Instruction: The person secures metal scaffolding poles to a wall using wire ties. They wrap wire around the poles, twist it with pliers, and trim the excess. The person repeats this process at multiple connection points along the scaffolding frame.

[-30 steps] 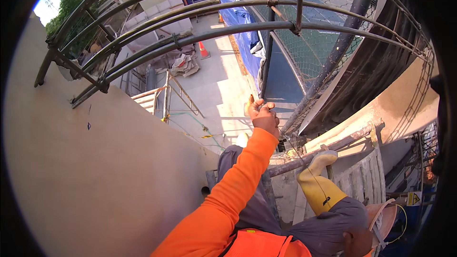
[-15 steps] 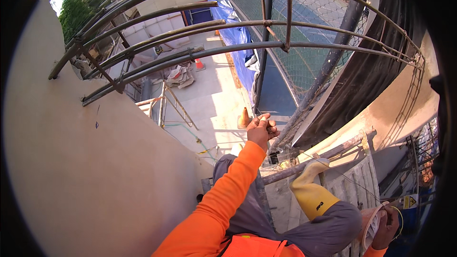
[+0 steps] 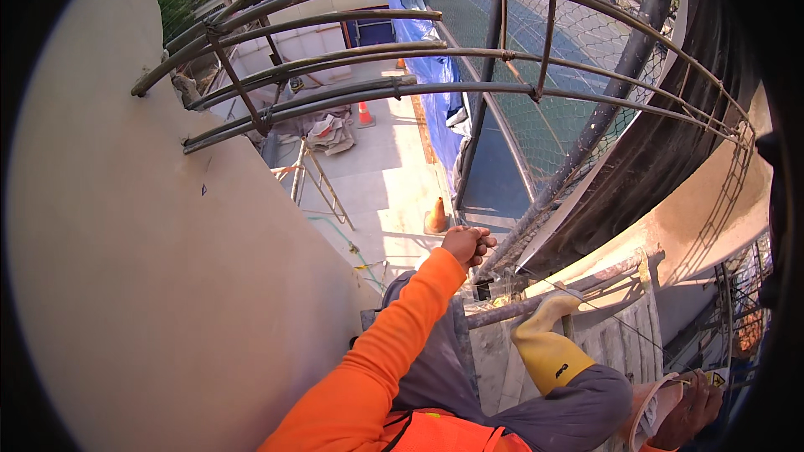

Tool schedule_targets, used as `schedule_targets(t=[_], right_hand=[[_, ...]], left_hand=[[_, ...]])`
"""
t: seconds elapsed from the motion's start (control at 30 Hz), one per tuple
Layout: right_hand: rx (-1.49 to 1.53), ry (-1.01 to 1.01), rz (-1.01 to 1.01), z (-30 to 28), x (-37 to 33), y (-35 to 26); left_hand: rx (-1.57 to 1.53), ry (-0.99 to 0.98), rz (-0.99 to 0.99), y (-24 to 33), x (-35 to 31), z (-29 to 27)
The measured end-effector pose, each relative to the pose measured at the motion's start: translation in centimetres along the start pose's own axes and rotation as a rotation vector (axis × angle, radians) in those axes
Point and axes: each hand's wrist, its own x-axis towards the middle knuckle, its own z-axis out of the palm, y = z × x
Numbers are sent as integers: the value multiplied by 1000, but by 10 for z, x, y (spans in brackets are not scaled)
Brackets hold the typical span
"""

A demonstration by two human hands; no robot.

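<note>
My left hand (image 3: 469,245), at the end of an orange sleeve, reaches forward over my grey-trousered leg with its fingers curled closed. What it holds, if anything, is too small to make out. At the lower right, my right hand (image 3: 691,412) is bent beside a pinkish open-topped container (image 3: 641,410) with pale stuff inside. Its fingers are curled near the rim, by a thin yellow-green strand; their grip is partly hidden. A thin dark wire (image 3: 599,311) slants between the area near my left hand and the right side.
Bent, tied steel bars (image 3: 335,54) arch ahead from the plastered wall (image 3: 193,285). My yellow boot (image 3: 544,351) rests by a scaffold pipe (image 3: 586,280) and planks (image 3: 615,331). Far below stand orange cones (image 3: 435,218) and a metal frame (image 3: 322,184); mesh fence (image 3: 553,59) lies beyond.
My view has shifted, so the bars and wall sit farther right. My left hand has turned and sits lower in view, still closed. My right hand has turned beside the container, fingers less visible.
</note>
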Motion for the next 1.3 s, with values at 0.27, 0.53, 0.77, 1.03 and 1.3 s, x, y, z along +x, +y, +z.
schedule_targets(t=[0.27, 0.53, 0.77, 1.03, 1.3], right_hand=[[473, 210, 340, 23, 28, -8], [1519, 574, 663, 95, 121, -37], [1368, 535, 996, 121, 91, -51], [1744, -258, 923, 143, 71, -164], [1930, -779, 683, 137, -21, -248]], left_hand=[[-341, -264, 130, -51, 4, -13], [-240, -14, -409, -177, -14, -20], [570, 401, 407, -124, 3, -26], [213, -698, 191, 7, -65, 179], [-443, -186, 49, 52, -29, 155]])
